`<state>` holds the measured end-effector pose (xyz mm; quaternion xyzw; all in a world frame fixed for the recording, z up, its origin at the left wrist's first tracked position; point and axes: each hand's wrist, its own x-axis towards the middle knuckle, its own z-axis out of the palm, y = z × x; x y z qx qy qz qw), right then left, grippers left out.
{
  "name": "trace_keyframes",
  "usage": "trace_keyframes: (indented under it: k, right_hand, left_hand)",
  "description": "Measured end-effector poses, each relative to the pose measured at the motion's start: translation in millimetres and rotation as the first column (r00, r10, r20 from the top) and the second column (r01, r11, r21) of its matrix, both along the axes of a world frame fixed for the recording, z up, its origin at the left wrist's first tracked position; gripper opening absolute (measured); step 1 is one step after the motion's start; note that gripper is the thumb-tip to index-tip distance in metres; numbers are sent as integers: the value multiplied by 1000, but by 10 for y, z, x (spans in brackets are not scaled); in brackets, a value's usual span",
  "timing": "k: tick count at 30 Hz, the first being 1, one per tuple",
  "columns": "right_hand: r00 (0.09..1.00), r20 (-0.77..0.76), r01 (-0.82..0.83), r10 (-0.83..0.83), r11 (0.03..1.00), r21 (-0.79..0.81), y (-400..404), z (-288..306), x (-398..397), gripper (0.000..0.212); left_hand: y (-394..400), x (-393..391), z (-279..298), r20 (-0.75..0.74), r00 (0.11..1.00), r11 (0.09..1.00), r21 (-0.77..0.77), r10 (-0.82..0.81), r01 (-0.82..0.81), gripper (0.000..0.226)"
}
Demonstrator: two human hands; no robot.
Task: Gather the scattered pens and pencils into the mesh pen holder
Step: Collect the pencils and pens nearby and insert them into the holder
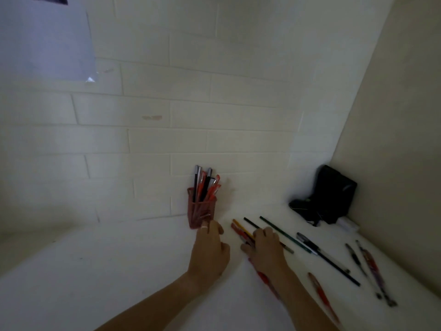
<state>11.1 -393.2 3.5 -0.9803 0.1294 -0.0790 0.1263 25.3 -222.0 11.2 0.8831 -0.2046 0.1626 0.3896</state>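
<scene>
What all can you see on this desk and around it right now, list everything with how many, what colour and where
mesh pen holder: one, red, at the back of the white surface by the wall, already holding several red and black pens
loose pencils: at least three, dark green and yellow, lying diagonally right of the holder
loose pens: several, red and black, scattered toward the right edge; exact count unclear
black pouch: one, black, in the far right corner
paper sheet: one, pale, on the wall at upper left
left hand: one, fingers touching the base of the holder
right hand: one, fingers down on a cluster of red pens and pencils
</scene>
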Motion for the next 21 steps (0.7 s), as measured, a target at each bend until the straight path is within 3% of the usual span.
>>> trace_keyframes:
  k: [4, 7, 10, 14, 17, 21]
  right_hand:
    - [1000, -9, 12, -13, 999, -31, 135, -47, -73, 44]
    - [1000, 16, 28, -26, 989, -145, 220, -48, -78, 46]
    - [999, 23, 42, -40, 993, -108, 201, -34, -57, 30]
    - [999, 8, 42, -42, 992, -116, 146, 1, -76, 29]
    - [998, -13, 63, -63, 998, -18, 112, 8, -27, 30]
    - [991, -131, -3, 8, 999, 40, 35, 78, 23, 37]
  left_hand:
    - [-85, -131, -7, -182, 983, 995, 102, 29, -11, 20]
    - [-97, -246, -3, -196, 981, 966, 256, 11, 40, 17]
    - [-121, -411, -2, -192, 981, 932, 348, -38, 105, 20]
    - [-178, -566, 54, -174, 974, 908, 369, -143, 199, 22]
    - [-222, -644, 113, -177, 949, 893, 328, -262, 307, 21]
    - [-356, -784, 69, -172, 971, 891, 395, -165, 221, 41]
